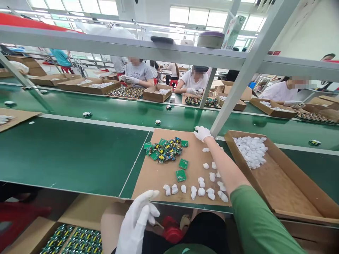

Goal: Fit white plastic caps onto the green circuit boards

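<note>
My right hand (203,134), in a white glove, reaches out to the far edge of the cardboard sheet (161,176), beside the green conveyor belt. Its fingers are closed around something small and dark that mostly hides behind them. Near my lap, below the table edge, my left hand (137,220) is raised with gloved fingers loosely apart, holding nothing. A heap of green circuit boards (165,150) with yellow and black parts lies on the sheet. Two single boards (181,175) sit nearer me. Several small white soft-looking pieces (201,182) are spread along the sheet's front and right.
A cardboard tray (296,187) with a pile of white pieces (251,151) stands at the right. Boards with white pieces (158,122) ride on the belt (122,113). A slanted metal post (238,88) rises close to my right hand. Co-workers sit across. A box of boards (71,240) is lower left.
</note>
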The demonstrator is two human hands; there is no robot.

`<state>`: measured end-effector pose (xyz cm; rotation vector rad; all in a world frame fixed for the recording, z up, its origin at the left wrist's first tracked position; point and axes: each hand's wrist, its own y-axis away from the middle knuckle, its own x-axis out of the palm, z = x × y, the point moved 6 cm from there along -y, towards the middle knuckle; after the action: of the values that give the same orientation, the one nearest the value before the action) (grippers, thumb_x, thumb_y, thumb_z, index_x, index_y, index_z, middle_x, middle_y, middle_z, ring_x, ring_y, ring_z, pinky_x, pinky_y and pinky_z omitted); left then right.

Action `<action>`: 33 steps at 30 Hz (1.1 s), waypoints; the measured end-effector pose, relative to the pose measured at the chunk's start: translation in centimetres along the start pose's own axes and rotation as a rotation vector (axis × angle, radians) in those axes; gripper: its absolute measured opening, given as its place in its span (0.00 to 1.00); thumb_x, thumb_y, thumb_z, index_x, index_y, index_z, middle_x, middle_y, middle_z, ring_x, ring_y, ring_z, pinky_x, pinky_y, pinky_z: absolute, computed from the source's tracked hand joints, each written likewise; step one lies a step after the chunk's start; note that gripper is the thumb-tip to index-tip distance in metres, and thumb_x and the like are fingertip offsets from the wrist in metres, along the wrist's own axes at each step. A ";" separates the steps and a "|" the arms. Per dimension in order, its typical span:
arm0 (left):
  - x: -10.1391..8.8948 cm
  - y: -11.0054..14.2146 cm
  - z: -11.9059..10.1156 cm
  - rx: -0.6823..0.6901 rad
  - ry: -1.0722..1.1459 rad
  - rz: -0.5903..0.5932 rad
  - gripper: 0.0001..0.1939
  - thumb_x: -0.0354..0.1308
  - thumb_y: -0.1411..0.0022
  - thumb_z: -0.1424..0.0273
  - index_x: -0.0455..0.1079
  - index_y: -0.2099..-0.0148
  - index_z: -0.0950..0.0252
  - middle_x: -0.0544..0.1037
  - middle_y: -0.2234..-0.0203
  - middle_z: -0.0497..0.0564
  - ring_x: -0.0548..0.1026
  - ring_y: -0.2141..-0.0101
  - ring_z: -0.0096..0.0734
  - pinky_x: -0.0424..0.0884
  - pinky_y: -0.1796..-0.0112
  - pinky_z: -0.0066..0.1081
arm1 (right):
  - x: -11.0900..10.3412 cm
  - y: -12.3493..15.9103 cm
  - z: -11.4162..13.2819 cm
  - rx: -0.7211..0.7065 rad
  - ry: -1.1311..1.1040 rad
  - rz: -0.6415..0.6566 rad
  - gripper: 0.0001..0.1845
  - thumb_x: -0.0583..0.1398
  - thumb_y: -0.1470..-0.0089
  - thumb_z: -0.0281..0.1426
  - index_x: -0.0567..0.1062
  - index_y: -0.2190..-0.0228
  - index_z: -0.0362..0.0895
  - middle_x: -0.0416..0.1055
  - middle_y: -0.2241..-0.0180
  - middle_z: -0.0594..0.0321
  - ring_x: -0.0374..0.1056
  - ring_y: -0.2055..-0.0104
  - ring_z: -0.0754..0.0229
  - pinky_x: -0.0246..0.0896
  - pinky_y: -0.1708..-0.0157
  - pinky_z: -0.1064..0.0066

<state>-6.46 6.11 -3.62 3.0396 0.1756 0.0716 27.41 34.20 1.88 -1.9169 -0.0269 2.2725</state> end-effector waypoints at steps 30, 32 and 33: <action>5.5 -13.0 -9.8 0.490 -0.421 -0.035 0.16 0.51 0.32 0.56 0.68 0.60 0.65 0.77 0.71 0.52 0.78 0.75 0.33 0.76 0.69 0.33 | -6.6 10.6 -0.5 -0.139 -0.901 0.120 0.22 0.58 0.34 0.42 0.73 0.46 0.42 0.77 0.49 0.52 0.77 0.54 0.58 0.73 0.50 0.63; 7.2 -11.5 -12.4 0.509 -0.358 -0.005 0.15 0.56 0.35 0.57 0.69 0.63 0.64 0.74 0.75 0.47 0.72 0.79 0.27 0.71 0.74 0.28 | -10.1 11.7 0.5 -0.237 -1.093 0.058 0.21 0.60 0.37 0.44 0.74 0.49 0.45 0.76 0.47 0.56 0.76 0.52 0.60 0.72 0.48 0.66; 8.1 -10.8 -13.6 0.512 -0.320 0.020 0.14 0.59 0.37 0.57 0.70 0.64 0.65 0.74 0.74 0.47 0.69 0.80 0.24 0.68 0.76 0.26 | -11.8 12.3 0.9 -0.292 -1.220 0.036 0.19 0.63 0.40 0.44 0.75 0.52 0.47 0.78 0.49 0.58 0.76 0.54 0.62 0.72 0.50 0.68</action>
<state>-0.36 19.00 9.15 3.4929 0.1567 -0.5369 26.98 20.51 12.03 -0.3118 -0.4777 3.1662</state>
